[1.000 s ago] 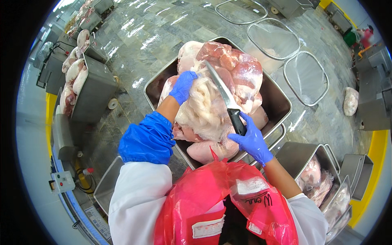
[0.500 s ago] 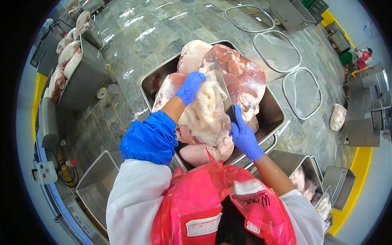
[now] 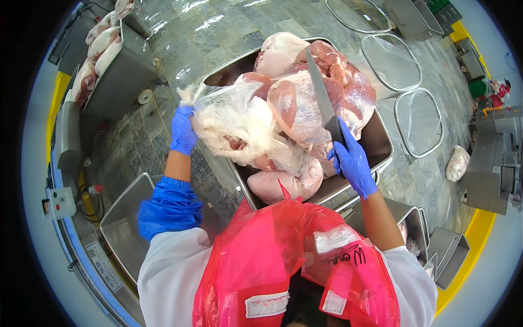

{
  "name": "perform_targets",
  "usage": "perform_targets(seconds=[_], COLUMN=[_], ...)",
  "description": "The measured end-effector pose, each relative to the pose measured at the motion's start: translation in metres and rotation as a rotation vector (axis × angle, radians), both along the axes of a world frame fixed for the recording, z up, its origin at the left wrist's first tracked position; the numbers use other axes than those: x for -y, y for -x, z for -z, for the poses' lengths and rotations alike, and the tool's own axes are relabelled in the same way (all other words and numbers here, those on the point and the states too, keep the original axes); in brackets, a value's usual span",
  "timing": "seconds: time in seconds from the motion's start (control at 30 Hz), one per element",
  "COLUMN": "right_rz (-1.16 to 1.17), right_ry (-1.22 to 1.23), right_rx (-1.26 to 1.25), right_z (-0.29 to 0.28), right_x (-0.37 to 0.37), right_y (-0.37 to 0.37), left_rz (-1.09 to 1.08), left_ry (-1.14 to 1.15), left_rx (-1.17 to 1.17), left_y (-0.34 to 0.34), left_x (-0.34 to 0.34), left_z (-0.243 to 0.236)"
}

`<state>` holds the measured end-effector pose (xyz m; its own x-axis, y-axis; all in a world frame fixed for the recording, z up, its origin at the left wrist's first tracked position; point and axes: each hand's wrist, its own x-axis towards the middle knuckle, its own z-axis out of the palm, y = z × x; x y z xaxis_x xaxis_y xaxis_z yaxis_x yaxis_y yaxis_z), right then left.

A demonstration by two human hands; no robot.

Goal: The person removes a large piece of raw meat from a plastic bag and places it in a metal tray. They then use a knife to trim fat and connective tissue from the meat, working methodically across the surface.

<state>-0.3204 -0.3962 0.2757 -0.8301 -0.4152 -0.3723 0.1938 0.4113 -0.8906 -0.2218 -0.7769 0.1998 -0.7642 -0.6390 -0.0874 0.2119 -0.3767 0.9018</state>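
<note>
My gloved left hand grips the left edge of a crumpled, translucent whitish sheet. I cannot tell whether this is plastic film or fatty membrane. It stretches from the hand across the pile and hangs partly past the tub's left rim. My gloved right hand is wrapped around the black handle of a long knife. The blade points up and away over a large cut of raw meat. More large pieces, including a pale one at the near side, fill the metal tub.
Metal carts loaded with meat stand at the far left. Oval-framed racks holding clear bags are on the right. A wrapped piece lies on the tiled floor. Other metal bins flank me; a person is far right.
My left hand has moved left and toward me, pulling the whitish sheet out sideways from the pile. The knife has moved right, away from the sheet. More red meat shows.
</note>
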Motion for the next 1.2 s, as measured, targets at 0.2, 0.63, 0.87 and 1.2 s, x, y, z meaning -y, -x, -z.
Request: perform_targets(seconds=[0.2,0.63,0.87,1.2], right_rz=[-0.115,-0.382,-0.348,-0.363], right_ry=[-0.032,-0.579,-0.72,-0.429], right_rx=[-0.008,-0.113,-0.098,-0.285], right_z=[-0.017,-0.013,0.032,0.03], right_x=[-0.015,-0.098,-0.082,-0.035], right_y=[-0.041,-0.149,-0.189,-0.207], left_rz=[0.092,0.355,0.397,0.434], left_ry=[-0.073,1.469,1.666,1.123], left_rx=[-0.395,0.529,0.715,0.308], left_y=[-0.054,0.023,0.032,-0.027], left_x=[0.065,-0.055,-0.118,-0.13], left_z=[-0.053,-0.002,0.012,0.048])
